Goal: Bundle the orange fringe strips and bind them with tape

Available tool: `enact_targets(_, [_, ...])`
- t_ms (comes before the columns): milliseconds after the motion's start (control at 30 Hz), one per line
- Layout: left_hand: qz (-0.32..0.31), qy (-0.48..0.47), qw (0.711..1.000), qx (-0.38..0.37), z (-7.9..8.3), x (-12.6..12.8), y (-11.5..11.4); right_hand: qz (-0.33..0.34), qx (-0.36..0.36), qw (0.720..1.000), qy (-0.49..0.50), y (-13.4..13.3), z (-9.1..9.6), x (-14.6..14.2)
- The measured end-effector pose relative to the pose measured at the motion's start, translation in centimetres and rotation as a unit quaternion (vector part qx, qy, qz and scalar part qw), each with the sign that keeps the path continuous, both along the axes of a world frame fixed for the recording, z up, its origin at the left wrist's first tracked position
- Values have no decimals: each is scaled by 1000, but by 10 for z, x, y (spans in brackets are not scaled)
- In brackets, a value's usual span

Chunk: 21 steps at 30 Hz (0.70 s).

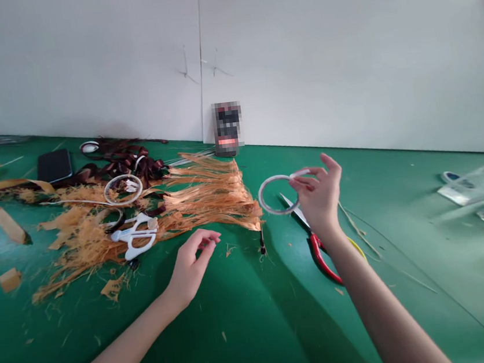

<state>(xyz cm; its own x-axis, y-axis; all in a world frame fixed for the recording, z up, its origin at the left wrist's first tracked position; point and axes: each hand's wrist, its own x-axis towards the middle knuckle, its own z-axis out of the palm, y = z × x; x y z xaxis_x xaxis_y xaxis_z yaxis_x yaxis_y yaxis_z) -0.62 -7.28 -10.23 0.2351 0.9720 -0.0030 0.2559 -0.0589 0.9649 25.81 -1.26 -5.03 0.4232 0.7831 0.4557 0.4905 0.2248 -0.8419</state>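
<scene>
My right hand point(320, 196) pinches a thin roll of white tape point(265, 197) by its upper right edge, holding it over the green table. Just left of centre is my left hand point(194, 262), its fingers curled and fingertips close together; anything between them is too small to see. Ahead of it lie bundles of orange raffia-like fibre point(212, 193) with frayed strands. Partly behind my right wrist rest scissors with a red handle point(318, 254), their blades pointing up and left. White-handled scissors point(139, 240) lie left of my left hand, on the fibre.
A second tape ring point(123, 189) and brown ribbon point(134, 159) lie among scraps at left. A dark phone-like slab point(54, 166) is behind them. A blurred-out upright device point(227, 130) leans on the white wall point(320, 67). Clear plastic packets point(482, 183) lie at right.
</scene>
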Motion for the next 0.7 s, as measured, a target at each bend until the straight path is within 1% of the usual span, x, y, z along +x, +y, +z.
enact_targets(67, [6,-1,1000,-22,-2,-1,2,-37,-55,994,-84,29,-11,21])
enact_targets(100, [4,1,1000,-22,-2,-2,3,-49,-95,985,-139,39,-16,29])
enact_targets(167, [-10,8,1000,-1,-2,-3,3,-50,-123,975,-176,52,-23,39])
enact_targets(233, [-26,18,999,29,-1,-3,4,-61,-127,969,-203,54,-25,40])
enact_targets(267, [-32,20,998,41,-1,-2,3,-69,-117,967,-215,50,-24,37])
enact_targets(333, [-32,22,998,52,-1,-2,3,-71,-81,968,-229,34,-19,24])
enact_targets(367, [-26,21,998,54,0,-1,3,-53,-56,975,-209,22,-15,14])
enact_targets(433, [-8,21,998,64,1,-1,2,-6,-24,990,-139,-7,-8,-11])
enact_targets(467, [2,24,997,75,1,-1,1,28,-21,996,-81,-23,-4,-24])
enact_targets(500, [11,30,995,91,2,-2,0,85,-32,996,1,-38,-2,-38])
enact_targets(533, [17,40,992,115,3,-2,0,145,-58,983,96,-53,-1,-50])
enact_targets(567, [22,56,988,145,4,-2,-1,198,-93,959,180,-65,0,-61])
enact_targets(600, [24,74,980,182,6,-2,-2,244,-133,929,245,-76,0,-70])
enact_targets(633, [26,96,970,223,8,-3,-3,275,-161,902,290,-83,-1,-77])
enact_targets(667, [25,119,957,264,11,-2,-4,300,-184,881,316,-89,-2,-82])
enact_targets(700, [21,142,943,300,13,-2,-5,316,-200,866,332,-93,-3,-86])
